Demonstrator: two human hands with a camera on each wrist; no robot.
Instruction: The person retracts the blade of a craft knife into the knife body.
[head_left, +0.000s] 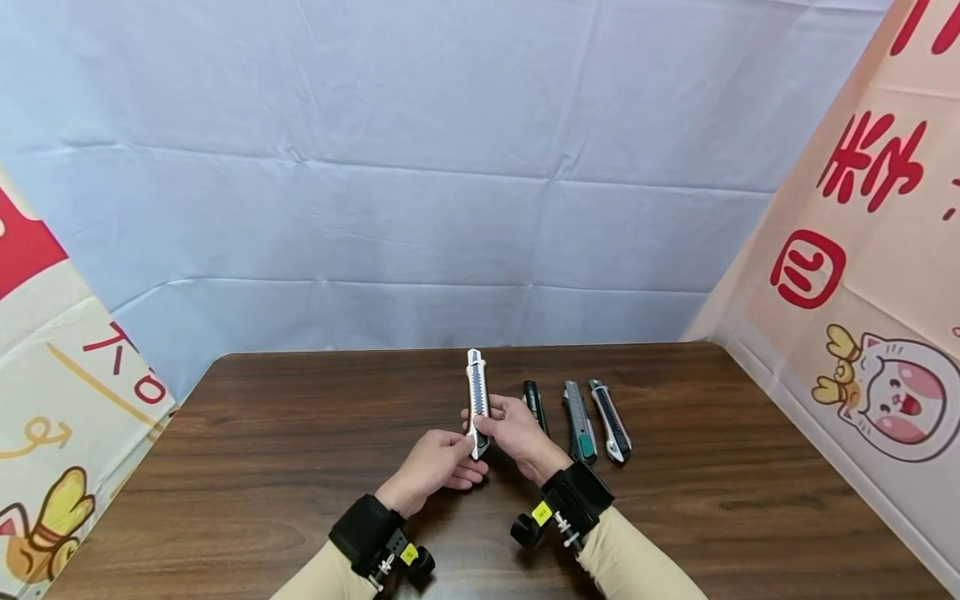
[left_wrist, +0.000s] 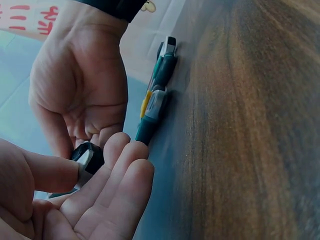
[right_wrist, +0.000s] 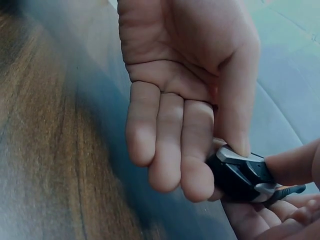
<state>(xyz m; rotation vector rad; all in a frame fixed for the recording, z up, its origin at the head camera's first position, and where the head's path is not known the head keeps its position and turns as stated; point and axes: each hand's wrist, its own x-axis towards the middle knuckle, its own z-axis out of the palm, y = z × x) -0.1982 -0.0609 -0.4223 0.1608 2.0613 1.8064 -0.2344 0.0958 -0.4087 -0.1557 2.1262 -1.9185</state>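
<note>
A utility knife [head_left: 477, 392] with a silver-white body and a dark toothed slot stands nearly upright in the head view, its blade end pointing away. My left hand [head_left: 433, 468] pinches its lower end between thumb and index finger. The other left fingers stretch out below it, as the right wrist view of the left hand [right_wrist: 175, 95] shows. With thumb and fingers, my right hand [head_left: 521, 433] grips the same knife higher up, from the right. In the left wrist view the end of the knife [left_wrist: 90, 162] shows black and silver between the two hands.
Right of the hands on the brown wooden table [head_left: 262, 467] lie a black cutter [head_left: 532, 400], partly behind the right hand, a grey cutter with a green slider [head_left: 579, 421], and a silver-and-black cutter [head_left: 611, 421]. A pale blue cloth [head_left: 420, 208] hangs behind the table, with printed sheets at both sides.
</note>
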